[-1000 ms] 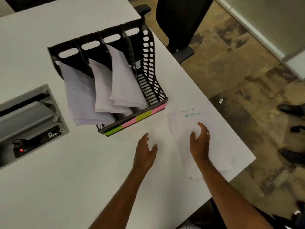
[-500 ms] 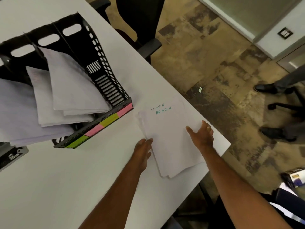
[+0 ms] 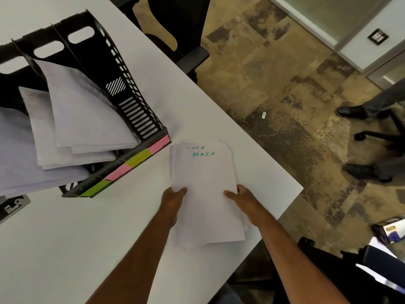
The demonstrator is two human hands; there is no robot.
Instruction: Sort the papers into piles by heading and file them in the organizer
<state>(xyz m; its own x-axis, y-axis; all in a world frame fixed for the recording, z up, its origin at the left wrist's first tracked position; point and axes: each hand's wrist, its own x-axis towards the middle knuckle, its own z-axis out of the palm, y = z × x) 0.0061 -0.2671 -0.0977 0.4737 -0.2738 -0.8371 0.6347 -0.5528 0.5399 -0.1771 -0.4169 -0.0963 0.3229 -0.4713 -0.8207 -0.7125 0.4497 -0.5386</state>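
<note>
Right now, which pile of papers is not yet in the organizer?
The ADMIN pile: it lies on the table, gripped by the left hand and right hand. The others sit in the organizer.

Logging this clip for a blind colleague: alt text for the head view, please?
Both hands, left hand and right hand, grip an ADMIN stack on the table. The organizer, left of it, holds three paper piles.

organizer (image 3: 131, 110) cut off at left edge, lower heading (image 3: 195, 147) half hidden

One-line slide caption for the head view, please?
Both hands, left and right, grip the ADMIN paper stack beside the black organizer.
</note>
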